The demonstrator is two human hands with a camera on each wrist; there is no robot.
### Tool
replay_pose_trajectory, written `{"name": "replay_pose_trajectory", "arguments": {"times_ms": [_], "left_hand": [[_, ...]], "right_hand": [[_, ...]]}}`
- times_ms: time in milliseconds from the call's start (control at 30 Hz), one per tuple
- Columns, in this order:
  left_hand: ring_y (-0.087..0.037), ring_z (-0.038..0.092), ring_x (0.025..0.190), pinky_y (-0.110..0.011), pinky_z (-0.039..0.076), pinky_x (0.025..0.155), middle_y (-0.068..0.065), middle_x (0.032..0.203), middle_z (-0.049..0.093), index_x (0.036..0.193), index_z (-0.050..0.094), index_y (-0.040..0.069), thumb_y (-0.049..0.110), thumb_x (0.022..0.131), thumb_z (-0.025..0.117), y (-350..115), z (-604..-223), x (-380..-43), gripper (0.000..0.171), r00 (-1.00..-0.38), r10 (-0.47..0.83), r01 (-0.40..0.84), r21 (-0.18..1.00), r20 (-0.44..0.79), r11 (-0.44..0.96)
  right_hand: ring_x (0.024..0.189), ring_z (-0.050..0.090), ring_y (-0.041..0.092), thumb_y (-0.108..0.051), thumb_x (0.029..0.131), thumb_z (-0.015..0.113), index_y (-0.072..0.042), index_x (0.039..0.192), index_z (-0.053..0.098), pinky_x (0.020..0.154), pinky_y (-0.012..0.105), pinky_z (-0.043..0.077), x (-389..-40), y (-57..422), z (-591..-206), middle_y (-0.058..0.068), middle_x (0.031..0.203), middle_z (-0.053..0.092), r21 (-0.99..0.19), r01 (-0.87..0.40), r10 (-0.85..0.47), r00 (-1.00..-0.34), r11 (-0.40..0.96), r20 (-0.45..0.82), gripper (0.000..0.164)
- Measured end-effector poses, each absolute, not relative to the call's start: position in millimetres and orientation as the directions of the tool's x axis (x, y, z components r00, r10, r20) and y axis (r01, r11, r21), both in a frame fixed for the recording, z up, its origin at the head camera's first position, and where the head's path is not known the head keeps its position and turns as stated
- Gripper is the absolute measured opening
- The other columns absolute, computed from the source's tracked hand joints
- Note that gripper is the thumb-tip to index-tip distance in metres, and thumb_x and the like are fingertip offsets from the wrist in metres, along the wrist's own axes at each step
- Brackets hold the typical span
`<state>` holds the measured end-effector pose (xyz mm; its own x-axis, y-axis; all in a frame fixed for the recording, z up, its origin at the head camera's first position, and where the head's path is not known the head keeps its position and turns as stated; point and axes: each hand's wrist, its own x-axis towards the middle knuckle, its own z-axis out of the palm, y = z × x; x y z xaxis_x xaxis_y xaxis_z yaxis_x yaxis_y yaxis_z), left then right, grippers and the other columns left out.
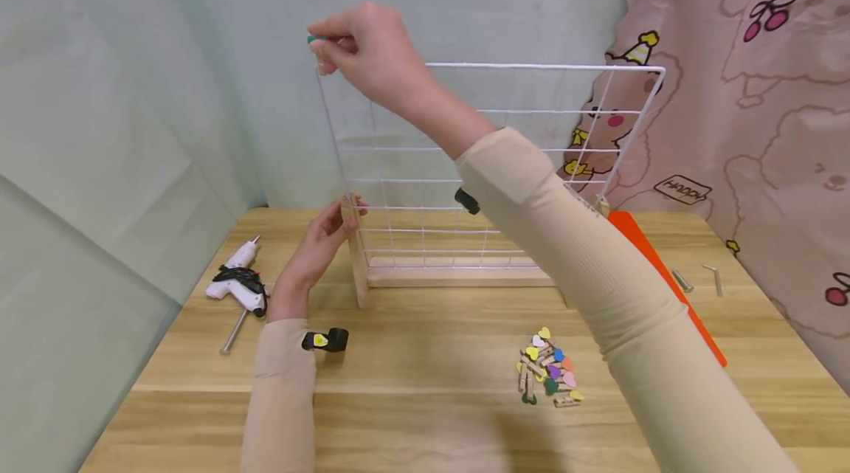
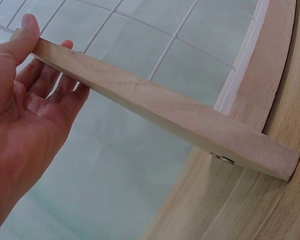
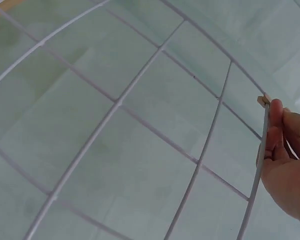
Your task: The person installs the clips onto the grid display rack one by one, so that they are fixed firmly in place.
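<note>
A white wire grid stands upright in a wooden base. At its top left corner my right hand pinches a small clothespin with a teal end. In the right wrist view the clothespin's wooden tip is at the grid's edge wire; whether it is clipped on, I cannot tell. My left hand holds the upper end of the left wooden upright, thumb on one side and fingers on the other. Two metal fasteners show low on that upright.
Small clothespins with coloured hearts lie heaped at front right. On the left are a white glue gun with a black cord and a bolt. An orange-red board, another bolt and a hex key lie right.
</note>
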<state>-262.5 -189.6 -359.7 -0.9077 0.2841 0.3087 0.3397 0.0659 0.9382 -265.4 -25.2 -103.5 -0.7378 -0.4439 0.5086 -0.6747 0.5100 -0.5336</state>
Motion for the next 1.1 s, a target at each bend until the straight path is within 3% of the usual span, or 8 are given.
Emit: {"name": "replay_pose_trajectory", "arguments": {"times_ms": [167,267,500,600,700,900,1100], "left_hand": [[-0.022,0.038,0.117,-0.021,0.034,0.089,-0.013,0.124,0.045,0.129,0.039,0.013,0.017,0.090,0.046,-189.0,-351.5,-260.2,0.040,-0.907,0.288,0.337,0.939,0.306,0.063],[-0.025,0.037,0.118,-0.020,0.034,0.089,-0.013,0.123,0.046,0.129,0.038,0.012,0.016,0.090,0.046,-188.5,-345.2,-257.0,0.040,-0.910,0.284,0.334,0.940,0.303,0.065],[-0.025,0.036,0.118,-0.017,0.035,0.087,-0.024,0.127,0.038,0.131,0.037,0.013,0.018,0.090,0.045,-190.8,-339.3,-251.7,0.041,-0.915,0.274,0.326,0.943,0.296,0.072],[-0.024,0.036,0.118,-0.016,0.035,0.087,-0.024,0.127,0.037,0.131,0.037,0.014,0.018,0.090,0.045,-193.2,-339.7,-250.6,0.042,-0.917,0.271,0.322,0.945,0.293,0.066],[-0.022,0.037,0.118,-0.016,0.035,0.088,-0.021,0.126,0.040,0.131,0.037,0.014,0.019,0.090,0.045,-195.4,-340.6,-250.9,0.042,-0.916,0.266,0.329,0.942,0.300,0.069],[-0.021,0.038,0.116,-0.017,0.035,0.087,-0.001,0.118,0.049,0.131,0.036,0.013,0.016,0.090,0.045,-199.8,-347.3,-253.7,0.042,-0.915,0.268,0.327,0.943,0.301,0.058],[-0.022,0.039,0.116,-0.018,0.035,0.088,0.001,0.116,0.050,0.131,0.037,0.016,0.017,0.090,0.046,-205.3,-358.9,-258.2,0.042,-0.914,0.266,0.326,0.945,0.306,0.034]], "right_hand": [[0.078,0.058,-0.002,-0.025,0.082,0.058,-0.018,0.119,0.053,0.069,0.015,0.040,-256.7,-8.8,-112.9,-0.005,0.100,0.061,-0.496,-0.736,-0.461,-0.676,0.461,0.575,0.038],[0.074,0.057,-0.002,-0.023,0.081,0.059,-0.015,0.112,0.059,0.067,0.014,0.041,-247.4,9.0,-127.3,-0.003,0.094,0.062,-0.437,-0.795,-0.487,-0.604,0.420,0.630,0.032],[0.067,0.054,0.001,-0.017,0.080,0.062,-0.010,0.102,0.064,0.063,0.018,0.044,-225.2,67.4,-211.1,-0.002,0.087,0.065,-0.316,-0.879,-0.604,-0.475,0.357,0.639,0.023],[0.064,0.052,0.003,-0.015,0.079,0.063,-0.010,0.099,0.066,0.060,0.022,0.045,-215.7,97.0,-259.2,-0.003,0.081,0.065,-0.337,-0.862,-0.617,-0.506,0.378,0.602,0.021],[0.064,0.052,0.002,-0.015,0.079,0.063,-0.012,0.099,0.066,0.057,0.024,0.046,-203.0,127.3,-305.3,-0.004,0.081,0.065,-0.389,-0.802,-0.618,-0.597,0.453,0.511,0.020],[0.070,0.053,0.000,-0.013,0.079,0.063,-0.012,0.099,0.066,0.060,0.019,0.045,-178.4,183.8,-374.9,-0.005,0.087,0.064,-0.475,-0.660,-0.601,-0.742,0.582,0.295,0.020],[0.091,0.058,0.014,-0.012,0.079,0.062,-0.009,0.104,0.063,0.074,0.031,0.048,-163.1,218.9,-400.6,0.001,0.104,0.061,-0.501,-0.607,-0.607,-0.772,0.617,0.188,0.025]]}}
